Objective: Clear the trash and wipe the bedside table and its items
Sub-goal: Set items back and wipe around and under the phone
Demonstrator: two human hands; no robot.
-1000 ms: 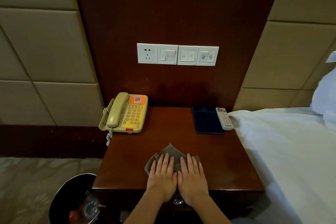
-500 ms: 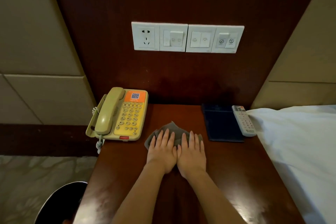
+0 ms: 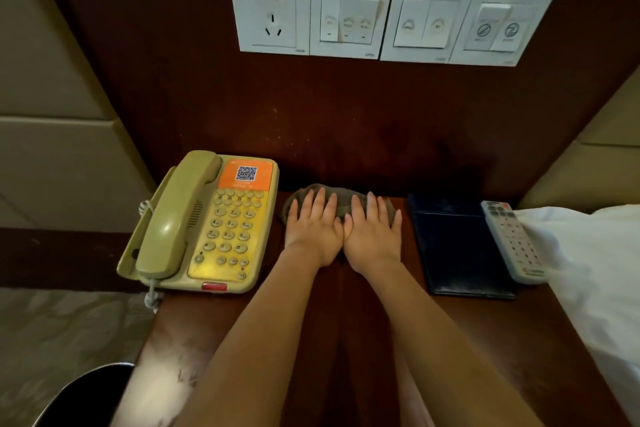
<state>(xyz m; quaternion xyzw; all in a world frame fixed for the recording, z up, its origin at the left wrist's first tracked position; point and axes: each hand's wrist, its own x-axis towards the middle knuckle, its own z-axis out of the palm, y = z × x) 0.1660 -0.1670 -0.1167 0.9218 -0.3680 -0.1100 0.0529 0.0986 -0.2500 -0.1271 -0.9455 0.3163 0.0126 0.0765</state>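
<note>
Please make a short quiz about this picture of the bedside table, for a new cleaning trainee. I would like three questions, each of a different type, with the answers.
1. True or false: the left hand and the right hand both press flat on the grey cloth.
2. Fill in: the cloth lies between the telephone and the dark ____.
3. Which item lies nearest the white bedding? A) telephone B) remote control C) cloth

Key: 1 true; 2 folder; 3 B.

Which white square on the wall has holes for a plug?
The leftmost white plastic wall plate: it alone has plug holes; the other three carry switches.
</note>
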